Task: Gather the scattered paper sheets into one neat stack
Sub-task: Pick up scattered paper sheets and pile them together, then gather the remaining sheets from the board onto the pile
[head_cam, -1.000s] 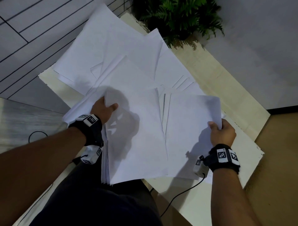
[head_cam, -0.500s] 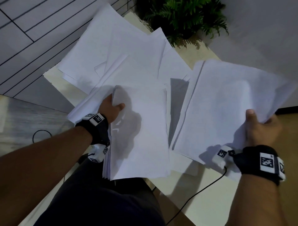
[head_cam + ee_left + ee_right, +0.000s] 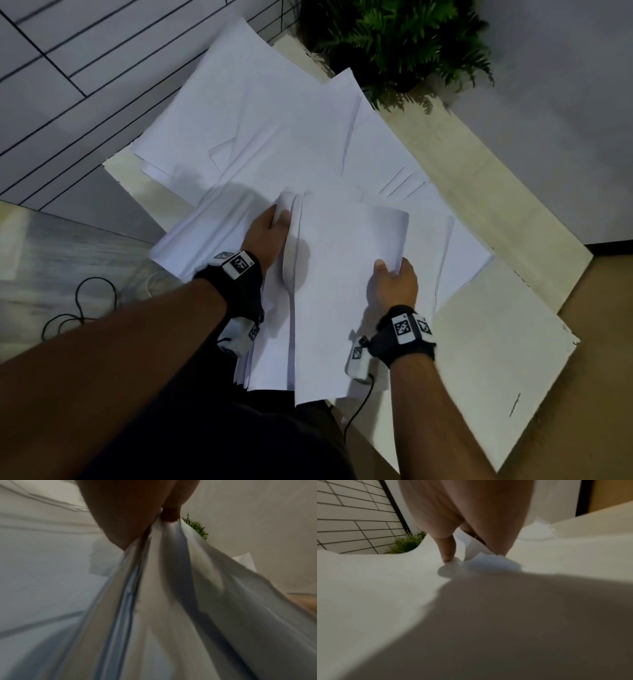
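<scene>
Pale table, left hand gripping gathered stack, right hand pinching top sheets over it.

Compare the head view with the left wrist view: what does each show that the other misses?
Only the head view shows the right hand pinching a sheet, loose sheets spread over the table, and a cable. Only the left wrist view shows the layered edges of the bundle up close. Both show the left hand gripping that bundle, and the plant.
</scene>
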Demonstrator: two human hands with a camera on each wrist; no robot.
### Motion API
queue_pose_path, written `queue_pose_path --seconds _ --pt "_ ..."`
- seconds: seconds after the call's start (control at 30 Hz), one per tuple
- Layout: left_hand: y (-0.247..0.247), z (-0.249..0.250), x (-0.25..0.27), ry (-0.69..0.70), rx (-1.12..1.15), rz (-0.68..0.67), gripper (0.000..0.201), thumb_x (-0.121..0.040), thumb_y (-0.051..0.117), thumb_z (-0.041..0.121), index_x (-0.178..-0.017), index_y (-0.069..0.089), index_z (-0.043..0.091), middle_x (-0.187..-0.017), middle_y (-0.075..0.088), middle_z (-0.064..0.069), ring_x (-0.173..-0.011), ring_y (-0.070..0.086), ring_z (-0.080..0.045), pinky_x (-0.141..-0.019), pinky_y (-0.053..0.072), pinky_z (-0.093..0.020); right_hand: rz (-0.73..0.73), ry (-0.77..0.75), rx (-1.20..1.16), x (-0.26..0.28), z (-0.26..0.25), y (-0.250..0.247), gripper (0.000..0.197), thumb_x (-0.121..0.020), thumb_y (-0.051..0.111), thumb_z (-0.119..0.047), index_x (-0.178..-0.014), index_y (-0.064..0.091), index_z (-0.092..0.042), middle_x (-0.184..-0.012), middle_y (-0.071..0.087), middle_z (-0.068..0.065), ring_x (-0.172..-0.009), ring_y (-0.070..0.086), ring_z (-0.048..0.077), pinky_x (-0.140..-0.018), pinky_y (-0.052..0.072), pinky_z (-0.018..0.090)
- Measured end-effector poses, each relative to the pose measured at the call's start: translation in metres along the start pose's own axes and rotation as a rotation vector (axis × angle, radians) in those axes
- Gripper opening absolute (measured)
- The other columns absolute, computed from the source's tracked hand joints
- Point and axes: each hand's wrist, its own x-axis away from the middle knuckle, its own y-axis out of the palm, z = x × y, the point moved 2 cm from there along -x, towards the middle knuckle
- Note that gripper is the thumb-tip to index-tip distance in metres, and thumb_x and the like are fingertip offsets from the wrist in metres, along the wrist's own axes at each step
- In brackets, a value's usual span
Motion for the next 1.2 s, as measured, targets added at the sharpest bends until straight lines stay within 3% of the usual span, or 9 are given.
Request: queue_pose_path --seconds 0.1,0.33,0.43,0.53,0.63,0.83,0.97,1.07,1.2 --pt "0.003 -0.004 -0.001 0.04 0.104 -0.049 0.054 -0.096 0.042 0.044 -0.142 0.039 0.017 -0.143 0.045 0.003 -0.132 0.041 -0.013 -0.108 0.03 -0.027 -0.072 0.012 -0.077 0.008 -0.005 0.011 0.045 -0.089 0.063 -0.023 -0.129 0.045 -0.012 -0.116 0.059 0.006 -0.101 0.055 0.021 -0.085 0.04 0.027" --pt "0.007 0.0 0.0 0.3 -0.119 -0.028 0.057 -0.087 0.055 0.004 -0.14 0.036 0.014 -0.139 0.044 0.005 -0.131 0.04 -0.012 -0.114 0.028 -0.03 -0.097 -0.023 -0.197 0.002 -0.013 -0.003 0.061 -0.09 0.061 -0.034 -0.141 0.031 -0.02 -0.131 0.05 -0.001 -0.115 0.052 0.019 -0.093 0.04 0.031" --pt "0.011 0.011 0.002 0.334 -0.029 0.053 0.053 -0.089 0.054 0.005 -0.139 0.038 0.011 -0.139 0.048 -0.002 -0.128 0.045 -0.013 -0.112 0.033 -0.033 -0.175 0.005 -0.103 0.0 -0.011 -0.007 0.044 -0.093 0.052 -0.045 -0.125 0.051 -0.015 -0.112 0.058 0.0 -0.105 0.055 0.022 -0.087 0.039 0.03" --pt "0.01 0.021 0.006 0.29 0.122 0.095 0.038 -0.093 0.053 0.009 -0.128 0.044 0.016 -0.123 0.054 0.008 -0.106 0.055 0.005 -0.095 0.045 -0.016 -0.149 -0.05 -0.065 0.002 -0.006 -0.01 0.032 -0.095 0.051 -0.038 -0.095 0.062 -0.009 -0.088 0.06 0.003 -0.087 0.054 0.021 -0.078 0.041 0.031" --pt "0.011 0.016 0.003 0.179 -0.033 -0.026 0.035 -0.092 0.058 0.025 -0.124 0.052 0.013 -0.117 0.063 -0.002 -0.103 0.06 -0.014 -0.089 0.044 -0.027 -0.073 -0.05 -0.217 0.005 -0.003 -0.011 0.022 -0.094 0.054 -0.034 -0.086 0.063 -0.016 -0.083 0.062 -0.003 -0.084 0.056 0.019 -0.08 0.045 0.032" --pt "0.006 0.0 0.008 0.069 -0.091 -0.03 0.037 -0.089 0.061 0.015 -0.125 0.055 0.013 -0.11 0.064 -0.003 -0.102 0.061 -0.022 -0.094 0.046 -0.033 -0.248 -0.099 -0.132 0.014 0.005 -0.009 0.027 -0.093 0.058 -0.032 -0.118 0.056 -0.022 -0.111 0.063 -0.003 -0.104 0.057 0.019 -0.091 0.044 0.033" --pt "0.006 -0.003 0.003 0.148 -0.247 -0.136 0.034 -0.092 0.055 0.016 -0.126 0.052 0.013 -0.11 0.062 0.0 -0.1 0.058 -0.019 -0.095 0.044 -0.032 -0.123 -0.127 -0.169 0.019 0.013 -0.018 0.034 -0.091 0.06 -0.017 -0.125 0.057 -0.014 -0.11 0.064 0.001 -0.099 0.059 0.019 -0.086 0.043 0.029" --pt "-0.02 -0.013 -0.015 0.25 -0.504 0.024 0.048 -0.086 0.063 0.021 -0.131 0.048 0.017 -0.123 0.057 -0.004 -0.114 0.052 -0.024 -0.104 0.039 -0.039 0.02 -0.051 -0.227 0.019 0.028 -0.026 0.034 -0.091 0.06 -0.015 -0.126 0.058 -0.012 -0.113 0.064 0.003 -0.104 0.059 0.022 -0.092 0.044 0.031" --pt "-0.065 -0.026 -0.024 0.08 -0.907 0.25 0.088 -0.071 0.076 0.036 -0.143 0.028 0.02 -0.145 0.031 -0.009 -0.134 0.028 -0.034 -0.104 0.034 -0.052 0.156 0.01 -0.242 0.017 0.054 -0.036 0.034 -0.092 0.059 -0.015 -0.125 0.057 -0.009 -0.113 0.062 0.008 -0.111 0.057 0.026 -0.092 0.04 0.03"
